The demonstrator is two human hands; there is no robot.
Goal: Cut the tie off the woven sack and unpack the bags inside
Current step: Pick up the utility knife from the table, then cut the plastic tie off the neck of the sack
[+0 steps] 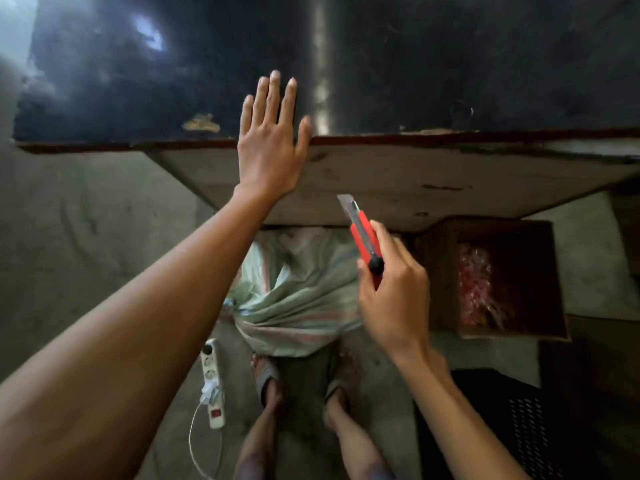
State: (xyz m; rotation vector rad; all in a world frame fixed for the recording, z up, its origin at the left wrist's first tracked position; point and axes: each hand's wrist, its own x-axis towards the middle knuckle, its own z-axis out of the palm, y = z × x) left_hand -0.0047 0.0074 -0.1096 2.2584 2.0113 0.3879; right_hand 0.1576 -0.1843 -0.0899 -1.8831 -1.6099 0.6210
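Note:
A pale green striped woven sack [298, 299] lies on the floor under the table's front edge, just beyond my feet. Its gathered, tied neck [235, 306] points left. My right hand [394, 299] hovers above the sack's right side, shut on a red utility knife [363, 237] with its blade extended and pointing up and away. My left hand [270, 140] is flat and open, fingers spread, over the front edge of the dark table [450, 81]. Whatever the sack contains is hidden.
A brown cardboard box [443, 271] with red-wrapped packets stands to the right of the sack. A black perforated crate [512, 420] sits at the lower right. A white power strip [213, 386] with a cable lies on the floor left of my feet.

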